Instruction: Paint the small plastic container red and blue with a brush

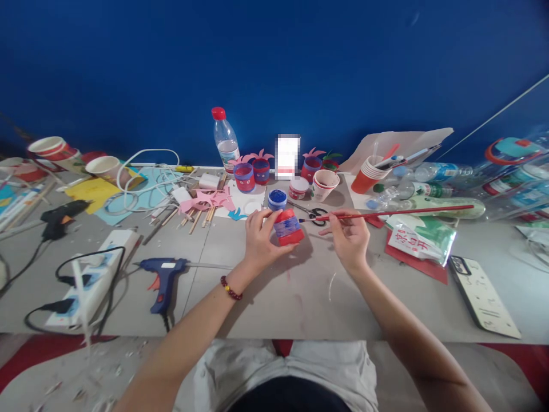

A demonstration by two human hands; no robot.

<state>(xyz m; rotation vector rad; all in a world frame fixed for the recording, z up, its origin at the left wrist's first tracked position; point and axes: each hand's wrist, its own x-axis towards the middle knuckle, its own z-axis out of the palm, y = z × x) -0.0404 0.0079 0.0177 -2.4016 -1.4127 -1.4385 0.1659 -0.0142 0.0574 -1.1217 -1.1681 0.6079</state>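
My left hand [261,239] is wrapped round a small red cup [289,228] with a blue painted band about its middle. The cup is tilted, close above the table. In my right hand [349,237] is a long red paintbrush [398,212], pinched near its bristle end. Its dark blue tip points at the cup's right side; whether they touch I cannot tell. Just behind the cup stands an open jar of blue paint [277,197]. Black-handled scissors [318,216] lie behind the brush tip.
Decorated cups [244,178], a red-capped bottle [225,140] and a white paper cup [325,186] stand at the back. Leftward lie a blue glue gun [165,277], power strip [96,274] and pink cutouts [208,200]. Plastic bottles [433,190] and a phone [484,297] are on the right.
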